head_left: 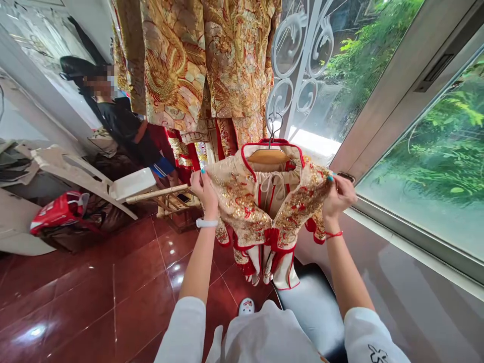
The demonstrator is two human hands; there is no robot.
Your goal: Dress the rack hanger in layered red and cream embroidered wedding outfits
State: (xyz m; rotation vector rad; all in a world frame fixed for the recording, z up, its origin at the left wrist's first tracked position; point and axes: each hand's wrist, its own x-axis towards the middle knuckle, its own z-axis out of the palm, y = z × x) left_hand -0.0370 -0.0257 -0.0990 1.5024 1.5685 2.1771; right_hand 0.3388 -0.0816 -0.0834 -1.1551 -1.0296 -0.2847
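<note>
A cream jacket point(242, 206) with dense gold and red embroidery and red piping hangs in front of me on a wooden hanger point(268, 156) with a metal hook. My left hand point(204, 189) pinches the jacket's left edge near the shoulder, and my right hand point(338, 196) grips its opposite shoulder edge. Both hands hold the fabric out to the sides, so the front hangs open. A pale lining and tied cords show inside. A white band circles my left wrist, and a red string circles my right.
Gold-embroidered robes point(204, 65) hang behind the jacket, beside a white metal window grille point(298, 60). A person point(121, 126) in dark clothes stands at left near a white folding chair point(128, 186) and a red bag point(58, 214). A black stool point(310, 307) stands on red tiles point(124, 287).
</note>
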